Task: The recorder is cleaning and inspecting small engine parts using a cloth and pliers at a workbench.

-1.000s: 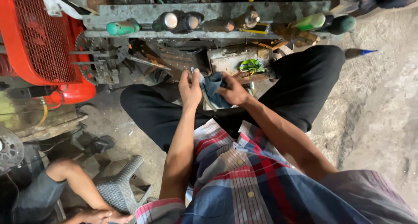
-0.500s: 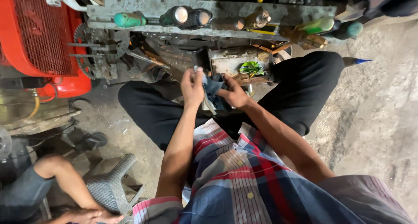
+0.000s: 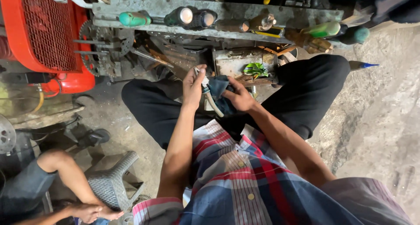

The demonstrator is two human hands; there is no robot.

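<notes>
Sitting right in front of the metal rack (image 3: 227, 8), knees apart. Left hand (image 3: 192, 87) closed around a small pale-handled tool (image 3: 209, 98), right hand (image 3: 238, 98) bunched into a blue rag (image 3: 218, 87) pressed against that tool, both just below the rack. Screwdrivers (image 3: 133, 18) stuck along the rack's front edge. Red machine (image 3: 41, 32) left of the rack. Grey stool (image 3: 111, 181) well below the rack, someone else's hand (image 3: 89, 212) beside it.
</notes>
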